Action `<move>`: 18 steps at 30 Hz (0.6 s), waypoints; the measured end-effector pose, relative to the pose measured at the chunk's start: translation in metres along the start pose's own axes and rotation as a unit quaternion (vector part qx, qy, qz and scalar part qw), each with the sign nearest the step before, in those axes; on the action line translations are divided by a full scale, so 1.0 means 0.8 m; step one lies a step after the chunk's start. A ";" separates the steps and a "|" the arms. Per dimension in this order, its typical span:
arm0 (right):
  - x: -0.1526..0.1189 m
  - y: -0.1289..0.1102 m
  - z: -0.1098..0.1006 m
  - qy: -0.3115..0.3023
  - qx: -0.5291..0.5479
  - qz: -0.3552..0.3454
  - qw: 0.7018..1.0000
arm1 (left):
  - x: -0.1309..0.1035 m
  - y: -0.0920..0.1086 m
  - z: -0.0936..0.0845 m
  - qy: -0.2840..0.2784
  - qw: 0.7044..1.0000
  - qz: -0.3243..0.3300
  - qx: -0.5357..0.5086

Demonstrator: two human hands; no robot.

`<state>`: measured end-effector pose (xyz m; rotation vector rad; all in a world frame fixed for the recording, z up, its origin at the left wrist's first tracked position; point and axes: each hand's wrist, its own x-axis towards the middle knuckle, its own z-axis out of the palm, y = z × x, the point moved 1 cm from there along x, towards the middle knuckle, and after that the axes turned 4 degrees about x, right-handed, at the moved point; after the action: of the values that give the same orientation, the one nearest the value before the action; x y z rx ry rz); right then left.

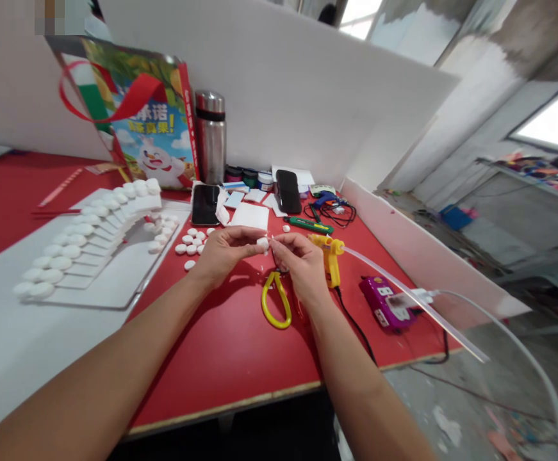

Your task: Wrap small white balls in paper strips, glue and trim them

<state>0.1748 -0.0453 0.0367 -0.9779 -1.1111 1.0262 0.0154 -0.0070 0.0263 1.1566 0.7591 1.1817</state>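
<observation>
A small white lump (262, 242), perhaps foam or clay, is pinched between the thumb and fingers of my left hand (221, 253). My right hand (302, 261) meets it from the other side, its thumb and fingertips pressed together close to the lump; what they grip is too small to tell. Under my right hand lie pliers with a yellow handle (275, 301), their jaws partly hidden. Left of my hands are several round white discs (191, 242) on the red table. A loose white bit (286, 228) lies just beyond my fingers.
A curved white model (100, 237) topped with discs stands on a white board (9, 358) at left. A yellow glue gun (331, 259) with a long clear stick, a purple power box (388, 304), a green-handled tool (307, 225), phones (205, 205), a steel flask (211, 137) and a gift bag (148, 121) surround me.
</observation>
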 end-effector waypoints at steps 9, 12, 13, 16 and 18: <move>0.001 0.001 0.005 -0.002 -0.022 0.029 0.999 | -0.001 0.008 0.001 0.004 0.993 0.047 0.104; 0.002 0.003 0.004 -0.008 -0.031 0.035 0.999 | -0.001 0.009 0.000 0.003 0.989 0.055 0.135; 0.002 0.004 0.004 -0.010 -0.034 0.037 0.999 | -0.001 0.010 0.000 0.002 0.988 0.059 0.146; 0.002 0.004 0.004 -0.015 -0.042 0.038 0.998 | -0.001 0.010 -0.001 -0.004 0.983 0.067 0.169; 0.002 0.005 0.003 -0.014 -0.032 0.038 0.999 | -0.001 0.008 -0.001 -0.006 0.986 0.057 0.157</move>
<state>0.1717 -0.0426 0.0333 -1.0670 -1.1430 1.0745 0.0128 -0.0074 0.0324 1.4825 0.9019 1.1741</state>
